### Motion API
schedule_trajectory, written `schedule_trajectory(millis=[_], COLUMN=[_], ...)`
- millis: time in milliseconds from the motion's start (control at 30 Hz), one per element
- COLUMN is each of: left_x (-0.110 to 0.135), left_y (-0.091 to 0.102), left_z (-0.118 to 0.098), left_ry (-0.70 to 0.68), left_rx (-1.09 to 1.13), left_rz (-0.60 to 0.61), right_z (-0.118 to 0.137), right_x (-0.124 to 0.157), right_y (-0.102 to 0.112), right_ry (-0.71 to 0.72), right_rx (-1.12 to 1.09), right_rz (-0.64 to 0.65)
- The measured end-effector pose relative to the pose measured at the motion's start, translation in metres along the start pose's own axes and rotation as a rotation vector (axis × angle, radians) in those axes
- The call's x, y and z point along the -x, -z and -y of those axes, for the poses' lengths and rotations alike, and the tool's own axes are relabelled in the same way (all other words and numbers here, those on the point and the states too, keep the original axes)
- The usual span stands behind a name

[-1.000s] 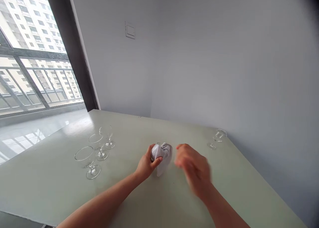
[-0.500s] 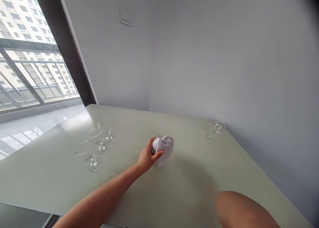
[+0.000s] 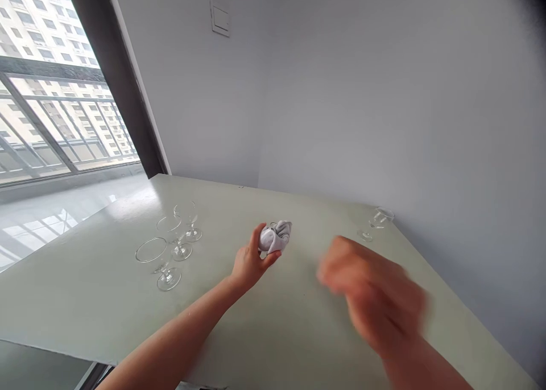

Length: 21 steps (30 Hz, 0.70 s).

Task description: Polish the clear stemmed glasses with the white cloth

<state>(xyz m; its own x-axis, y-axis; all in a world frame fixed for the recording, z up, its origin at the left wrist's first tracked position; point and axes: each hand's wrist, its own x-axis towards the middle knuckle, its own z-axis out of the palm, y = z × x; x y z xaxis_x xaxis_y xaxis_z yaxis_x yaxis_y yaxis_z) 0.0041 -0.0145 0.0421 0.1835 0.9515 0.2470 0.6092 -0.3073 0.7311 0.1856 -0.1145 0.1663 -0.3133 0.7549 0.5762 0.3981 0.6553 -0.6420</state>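
My left hand (image 3: pixel 248 262) is closed around a glass (image 3: pixel 269 235) that is stuffed and wrapped with a white cloth (image 3: pixel 276 236), held just above the pale green table (image 3: pixel 298 333). Only a bit of the glass rim shows beside the cloth. My right hand (image 3: pixel 375 296) is in the air to the right of the cloth, smeared by motion, so its fingers are unclear. It holds nothing that I can make out.
Three clear stemmed glasses (image 3: pixel 167 248) stand in a group at the left of the table. Another stemmed glass (image 3: pixel 376 222) stands at the far right corner by the grey wall. A large window (image 3: pixel 51 94) is on the left.
My right hand dropped low out of view, then came back up to the right of the cloth. The left hand has lifted the cloth-wrapped glass slightly and bunched the cloth tighter.
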Motion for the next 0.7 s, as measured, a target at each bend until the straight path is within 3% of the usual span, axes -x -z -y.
schedule_trajectory(millis=[67, 167, 300, 433, 533, 633, 700], left_x=[-0.001, 0.000, 0.001, -0.003, -0.007, -0.010, -0.011], left_y=[0.001, 0.002, 0.003, 0.005, 0.007, 0.017, 0.026], left_z=[0.001, 0.003, 0.006, 0.008, 0.006, 0.004, 0.004], left_ry=[-0.064, -0.195, -0.315, -0.445, -0.428, -0.312, -0.213], left_rx=[-0.077, -0.180, -0.305, -0.504, -0.539, -0.266, 0.060], left_rz=[-0.064, -0.094, 0.033, 0.106, 0.116, 0.320, 0.640], right_z=[-0.033, -0.078, -0.112, -0.127, -0.128, -0.116, -0.105], right_x=[-0.016, -0.026, -0.021, -0.013, -0.009, -0.004, -0.002], right_y=[-0.020, -0.049, -0.065, -0.064, -0.059, -0.045, -0.033], right_ry=[-0.156, -0.395, -0.571, -0.749, -0.836, -0.737, -0.633], right_rx=[0.008, -0.136, -0.471, -0.703, -0.814, -0.741, -0.643], right_rz=[0.027, 0.207, 0.369, 0.265, 0.162, 0.266, 0.459])
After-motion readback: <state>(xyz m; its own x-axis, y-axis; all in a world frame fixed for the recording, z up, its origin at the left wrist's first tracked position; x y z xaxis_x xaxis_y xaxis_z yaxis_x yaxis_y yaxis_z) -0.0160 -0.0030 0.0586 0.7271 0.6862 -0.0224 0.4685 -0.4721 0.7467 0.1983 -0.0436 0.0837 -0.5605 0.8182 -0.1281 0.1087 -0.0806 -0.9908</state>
